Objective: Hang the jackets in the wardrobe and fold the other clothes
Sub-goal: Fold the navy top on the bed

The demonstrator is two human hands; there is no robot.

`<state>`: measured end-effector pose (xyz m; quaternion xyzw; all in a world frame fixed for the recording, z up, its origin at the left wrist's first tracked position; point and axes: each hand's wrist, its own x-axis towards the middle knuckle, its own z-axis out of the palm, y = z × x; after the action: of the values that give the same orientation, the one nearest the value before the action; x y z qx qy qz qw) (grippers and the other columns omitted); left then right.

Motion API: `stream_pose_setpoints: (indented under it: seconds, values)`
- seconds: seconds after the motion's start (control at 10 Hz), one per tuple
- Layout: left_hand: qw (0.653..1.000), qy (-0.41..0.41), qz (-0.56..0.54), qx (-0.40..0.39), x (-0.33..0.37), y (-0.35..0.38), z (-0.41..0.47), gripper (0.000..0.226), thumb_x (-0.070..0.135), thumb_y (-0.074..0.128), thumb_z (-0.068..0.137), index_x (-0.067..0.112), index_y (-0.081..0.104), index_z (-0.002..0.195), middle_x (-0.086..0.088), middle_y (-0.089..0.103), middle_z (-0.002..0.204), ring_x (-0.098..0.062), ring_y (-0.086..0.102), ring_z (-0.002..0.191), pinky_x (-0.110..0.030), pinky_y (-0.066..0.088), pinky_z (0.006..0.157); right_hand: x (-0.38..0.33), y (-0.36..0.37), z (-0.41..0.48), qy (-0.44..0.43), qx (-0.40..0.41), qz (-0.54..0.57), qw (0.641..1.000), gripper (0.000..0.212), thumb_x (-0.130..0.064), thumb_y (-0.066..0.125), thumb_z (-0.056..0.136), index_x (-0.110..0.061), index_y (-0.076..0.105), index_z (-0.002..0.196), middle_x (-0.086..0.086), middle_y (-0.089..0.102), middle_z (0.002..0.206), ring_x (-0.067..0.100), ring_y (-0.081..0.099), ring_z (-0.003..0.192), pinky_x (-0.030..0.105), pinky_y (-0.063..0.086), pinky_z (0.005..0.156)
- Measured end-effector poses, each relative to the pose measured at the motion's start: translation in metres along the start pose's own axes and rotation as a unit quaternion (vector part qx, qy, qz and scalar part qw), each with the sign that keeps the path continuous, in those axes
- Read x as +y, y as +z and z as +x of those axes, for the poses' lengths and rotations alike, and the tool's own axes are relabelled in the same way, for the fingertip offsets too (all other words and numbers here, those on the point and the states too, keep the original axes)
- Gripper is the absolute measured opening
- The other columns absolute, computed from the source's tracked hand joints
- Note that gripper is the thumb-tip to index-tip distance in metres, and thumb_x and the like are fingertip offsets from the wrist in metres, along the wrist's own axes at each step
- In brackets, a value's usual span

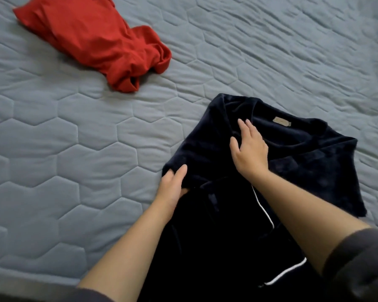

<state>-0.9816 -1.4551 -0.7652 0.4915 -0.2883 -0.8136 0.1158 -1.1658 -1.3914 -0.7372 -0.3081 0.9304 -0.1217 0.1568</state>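
Note:
A dark navy velvety top (314, 162) with a tan neck label and thin white piping lies on the grey quilted bed (74, 138), collar away from me. My left hand (172, 184) grips the folded left edge of the top, thumb on the fabric and fingers tucked under it. Flat on the cloth just left of the collar rests my right hand (248, 149), its fingers straight. A crumpled red garment (92, 38) lies apart at the far left of the bed.
The quilted cover with its hexagon stitching spreads to every side of the clothes. The bed's near edge shows as a dark strip at the bottom left. My grey sleeves sit pushed up on both forearms.

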Motion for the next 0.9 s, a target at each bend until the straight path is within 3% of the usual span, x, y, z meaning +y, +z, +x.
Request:
stream_pose_setpoints:
  seconds: [0.1,0.2,0.3,0.4,0.5,0.6,0.7,0.8,0.9]
  values:
    - [0.781,0.299,0.544,0.07,-0.021,-0.025,-0.028,0.021,0.019,0.047,0.09,0.012,0.063,0.103,-0.013,0.064,0.112,-0.031,0.062,0.102,-0.036,0.052,0.077,0.036,-0.008,-0.052,0.016,-0.009,-0.035,0.999,0.055,-0.036,0.037,0.098,-0.031,0.02,0.15,-0.006,0.006,0.16,0.015,0.001,0.148,0.048,0.003,0.117]
    - [0.537,0.373,0.756,-0.018,-0.049,-0.055,-0.057,0.059,0.031,0.04,0.078,0.011,0.055,0.132,-0.016,0.047,0.141,-0.032,0.046,0.13,-0.051,0.042,0.101,0.076,-0.008,-0.098,0.041,-0.026,-0.078,0.996,0.057,-0.04,0.034,0.097,-0.034,0.015,0.15,-0.006,-0.002,0.161,0.015,-0.008,0.147,0.051,-0.005,0.116]
    - [0.494,0.332,0.804,0.001,-0.064,-0.075,-0.073,0.066,0.035,0.037,0.078,0.012,0.048,0.138,-0.015,0.036,0.149,-0.033,0.038,0.135,-0.055,0.032,0.107,0.112,-0.002,-0.136,0.1,-0.036,-0.068,0.992,0.057,-0.042,0.032,0.098,-0.036,0.011,0.15,-0.007,-0.006,0.16,0.014,-0.011,0.147,0.052,-0.007,0.115]
    - [0.524,0.306,0.793,0.045,-0.07,-0.068,-0.083,0.061,0.03,0.047,0.079,0.008,0.049,0.136,-0.017,0.037,0.148,-0.036,0.045,0.129,-0.052,0.038,0.102,0.143,0.003,-0.177,0.197,-0.03,-0.022,0.98,0.057,-0.04,0.033,0.099,-0.036,0.011,0.151,-0.007,-0.004,0.16,0.015,-0.007,0.147,0.056,-0.003,0.114]
    - [0.578,0.282,0.761,0.085,-0.076,-0.059,-0.099,0.062,0.018,0.072,0.073,0.004,0.052,0.129,-0.019,0.043,0.141,-0.039,0.055,0.111,-0.05,0.048,0.084,0.17,0.004,-0.226,0.285,-0.051,0.01,0.957,0.056,-0.04,0.035,0.099,-0.034,0.016,0.15,-0.004,0.001,0.161,0.018,-0.001,0.148,0.061,0.005,0.113]
    - [0.66,0.229,0.709,0.101,-0.087,-0.064,-0.13,0.069,0.024,0.075,0.075,0.009,0.043,0.135,-0.013,0.044,0.132,-0.034,0.056,0.104,-0.045,0.05,0.077,0.19,-0.001,-0.271,0.306,-0.084,0.037,0.948,0.054,-0.043,0.035,0.099,-0.032,0.02,0.15,-0.004,0.007,0.161,0.018,0.003,0.147,0.06,0.011,0.112]
    - [0.77,0.114,0.616,0.119,-0.108,-0.08,-0.165,0.048,0.022,0.065,0.085,0.017,0.042,0.128,0.004,0.051,0.112,-0.02,0.055,0.097,-0.035,0.045,0.075,0.211,-0.013,-0.301,0.284,-0.103,0.044,0.952,0.053,-0.04,0.035,0.1,-0.027,0.024,0.149,-0.001,0.012,0.16,0.019,0.008,0.147,0.054,0.016,0.114]
    - [0.81,0.037,0.556,0.183,-0.121,-0.101,-0.181,0.007,0.016,0.048,0.092,0.015,0.05,0.085,-0.004,0.057,0.079,-0.03,0.056,0.078,-0.039,0.04,0.062,0.234,-0.028,-0.324,0.317,-0.078,0.019,0.945,0.053,-0.035,0.04,0.099,-0.021,0.027,0.149,0.002,0.014,0.16,0.021,0.009,0.147,0.057,0.013,0.113]
    - [0.822,-0.004,0.51,0.253,-0.128,-0.113,-0.186,0.024,0.028,0.042,0.096,0.01,0.053,0.086,-0.007,0.054,0.074,-0.021,0.049,0.065,-0.035,0.035,0.055,0.264,-0.042,-0.351,0.371,-0.075,-0.005,0.926,0.06,-0.029,0.045,0.097,-0.018,0.019,0.15,0.005,0.009,0.16,0.026,0.008,0.146,0.062,0.011,0.111]
